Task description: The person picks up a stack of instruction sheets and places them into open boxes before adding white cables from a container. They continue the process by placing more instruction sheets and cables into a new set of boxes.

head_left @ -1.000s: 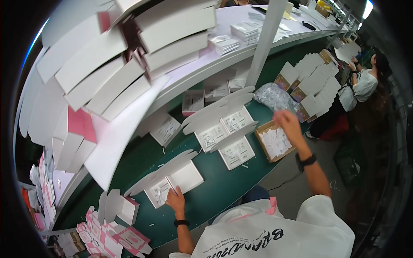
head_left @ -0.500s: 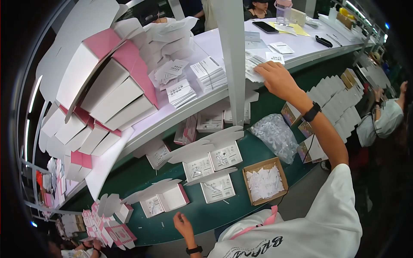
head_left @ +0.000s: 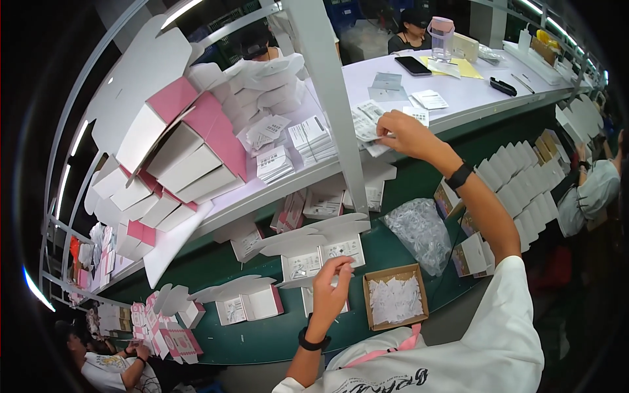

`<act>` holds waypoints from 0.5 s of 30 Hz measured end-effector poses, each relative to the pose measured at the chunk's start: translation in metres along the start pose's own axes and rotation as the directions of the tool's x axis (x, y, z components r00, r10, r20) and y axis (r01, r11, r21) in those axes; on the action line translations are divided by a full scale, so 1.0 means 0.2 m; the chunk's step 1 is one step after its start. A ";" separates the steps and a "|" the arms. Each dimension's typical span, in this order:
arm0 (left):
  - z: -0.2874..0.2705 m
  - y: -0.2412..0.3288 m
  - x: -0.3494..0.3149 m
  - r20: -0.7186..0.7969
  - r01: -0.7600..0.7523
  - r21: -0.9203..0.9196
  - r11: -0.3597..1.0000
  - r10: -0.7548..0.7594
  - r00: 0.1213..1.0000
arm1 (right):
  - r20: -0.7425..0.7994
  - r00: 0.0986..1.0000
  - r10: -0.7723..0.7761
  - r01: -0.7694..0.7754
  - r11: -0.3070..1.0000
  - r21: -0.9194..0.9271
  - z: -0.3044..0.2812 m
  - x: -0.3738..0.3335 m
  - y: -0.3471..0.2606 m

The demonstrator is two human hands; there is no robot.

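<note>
My right hand (head_left: 409, 136) is at the front edge of the white shelf, its bent fingers pinching at the edge of printed white leaflets (head_left: 367, 112). One leaflet corner juts past the shelf edge beneath the fingers. Lower down, my left hand (head_left: 331, 288) hovers over the green table with its fingers loosely curled and apart, nothing visible in them. It partly covers an open white box (head_left: 309, 302). Just behind it stand two open boxes (head_left: 303, 265) with printed cards and small pale items inside. To its left is another pair of open white-and-pink boxes (head_left: 261, 302).
A cardboard tray of white slips (head_left: 396, 298) and a clear bag of small plastic parts (head_left: 419, 232) lie on the green table (head_left: 262, 344). A white post (head_left: 337, 111) rises beside the leaflets. Stacked boxes (head_left: 196, 154), leaflet bundles (head_left: 311, 139) and a phone (head_left: 413, 65) occupy the shelf. Other people work nearby.
My left hand has risen from the table's near side, up and right, to over the open boxes. My right hand stays at the leaflets, and the whole view has shifted slightly.
</note>
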State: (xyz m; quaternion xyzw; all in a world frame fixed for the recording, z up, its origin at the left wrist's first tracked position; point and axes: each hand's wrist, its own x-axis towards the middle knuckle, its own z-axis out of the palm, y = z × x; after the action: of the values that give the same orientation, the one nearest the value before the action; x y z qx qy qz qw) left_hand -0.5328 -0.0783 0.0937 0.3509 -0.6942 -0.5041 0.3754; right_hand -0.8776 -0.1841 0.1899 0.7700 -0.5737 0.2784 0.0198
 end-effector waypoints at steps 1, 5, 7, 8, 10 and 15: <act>0.02 0.03 0.02 -0.015 -0.010 0.000 1.000 0.010 1.000 | -0.003 1.000 -0.017 0.017 1.000 -0.003 -0.01 0.02 0.01; 0.09 0.09 0.11 0.059 0.069 -0.259 0.963 -0.055 0.997 | -0.022 0.997 -0.072 0.074 0.979 0.188 -0.03 -0.03 0.05; 0.13 0.11 0.16 0.107 0.139 -0.317 0.938 -0.110 0.988 | -0.341 0.938 -0.062 0.108 0.987 0.118 -0.07 -0.07 0.05; 0.15 0.12 0.18 0.136 0.178 -0.344 0.922 -0.139 0.981 | -0.488 0.871 -0.059 0.111 0.991 0.080 -0.09 -0.10 0.04; 0.17 0.21 0.20 0.157 0.229 -0.527 0.818 -0.171 0.973 | -0.589 0.807 -0.042 0.046 0.999 -0.009 -0.11 -0.19 -0.12; 0.18 0.23 0.16 0.276 0.408 -0.830 0.379 -0.357 0.893 | -0.353 0.876 -0.328 0.285 0.944 -0.168 0.09 -0.66 -0.74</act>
State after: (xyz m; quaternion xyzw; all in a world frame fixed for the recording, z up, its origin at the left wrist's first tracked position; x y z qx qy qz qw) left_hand -0.5854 -0.0790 0.1367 0.2478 -0.2491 -0.8660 0.3559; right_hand -0.7633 -0.0245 0.1585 0.7811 -0.4445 0.3817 0.2160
